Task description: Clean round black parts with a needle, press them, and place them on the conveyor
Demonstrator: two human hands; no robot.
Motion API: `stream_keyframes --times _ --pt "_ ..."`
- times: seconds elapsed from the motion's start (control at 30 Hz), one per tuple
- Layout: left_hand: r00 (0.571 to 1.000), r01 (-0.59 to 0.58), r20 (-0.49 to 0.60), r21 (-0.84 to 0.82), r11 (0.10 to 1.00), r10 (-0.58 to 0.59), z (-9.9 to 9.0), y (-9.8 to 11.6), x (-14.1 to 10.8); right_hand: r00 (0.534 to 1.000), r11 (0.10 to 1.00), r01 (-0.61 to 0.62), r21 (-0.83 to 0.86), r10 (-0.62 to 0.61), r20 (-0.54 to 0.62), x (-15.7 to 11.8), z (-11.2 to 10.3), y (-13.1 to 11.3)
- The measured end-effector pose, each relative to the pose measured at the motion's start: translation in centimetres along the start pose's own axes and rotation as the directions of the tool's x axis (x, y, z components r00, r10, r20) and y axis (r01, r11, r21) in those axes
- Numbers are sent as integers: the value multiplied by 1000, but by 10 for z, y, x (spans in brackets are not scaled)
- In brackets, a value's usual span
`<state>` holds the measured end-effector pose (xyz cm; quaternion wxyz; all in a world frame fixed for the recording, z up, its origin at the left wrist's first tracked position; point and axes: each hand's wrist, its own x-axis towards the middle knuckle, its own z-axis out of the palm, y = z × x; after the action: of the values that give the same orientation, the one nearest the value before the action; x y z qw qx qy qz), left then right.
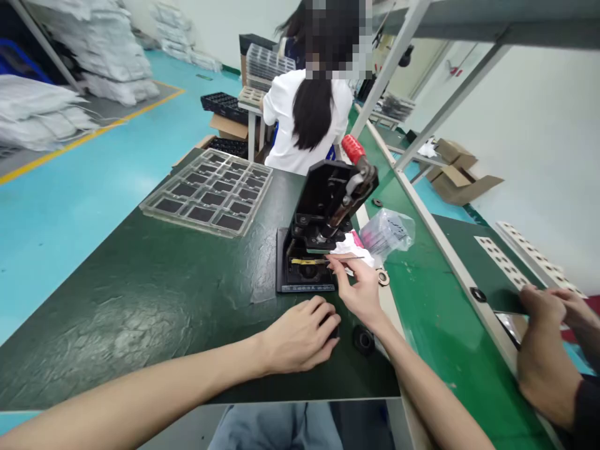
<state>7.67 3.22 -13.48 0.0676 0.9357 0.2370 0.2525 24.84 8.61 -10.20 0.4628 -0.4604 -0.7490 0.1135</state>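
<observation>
My right hand pinches a thin flat strip, yellow along part of its length, which reaches left over the base of a black hand-lever press. The press has a red-tipped handle. My left hand rests curled on the dark green mat, left of the press's base. A small dark object shows at its fingertips, mostly hidden, so any grip is unclear. Near my right hand lie white tissue with a pink item and a small ring.
A clear tray of dark pieces is on the mat, with a plastic bag beyond the press. A co-worker's hands work at right, and a person in white stands ahead. A black ring is below my right hand.
</observation>
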Motion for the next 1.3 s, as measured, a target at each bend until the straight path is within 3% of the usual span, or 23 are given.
stream_keyframes --times 0.47,0.73,0.83,0.93,1.0,1.17,1.3 --pt "990 4 143 -64 998 5 -6 -1 -2 995 994 97 -41 -98 -11 -5 8 2" --pt "992 18 129 -76 997 -8 -6 -3 -2 998 996 17 -84 -13 55 2 19 7" --pt "989 74 136 -109 991 -59 -7 -8 -2 997 997 -80 -12 80 8 2 14 8" --pt "983 140 144 -187 972 -114 -9 -12 -3 967 980 -178 88 191 -170 -11 -7 -3" --pt "983 152 137 -253 955 -120 -10 -13 -4 949 970 -225 95 240 -202 -29 -25 -14" --pt "974 219 129 -358 908 -184 -9 -13 -5 937 933 -349 86 349 10 -79 -43 -29" --pt "958 284 170 -430 857 -233 -10 -14 -4 936 935 -351 48 350 45 -95 -37 -23"
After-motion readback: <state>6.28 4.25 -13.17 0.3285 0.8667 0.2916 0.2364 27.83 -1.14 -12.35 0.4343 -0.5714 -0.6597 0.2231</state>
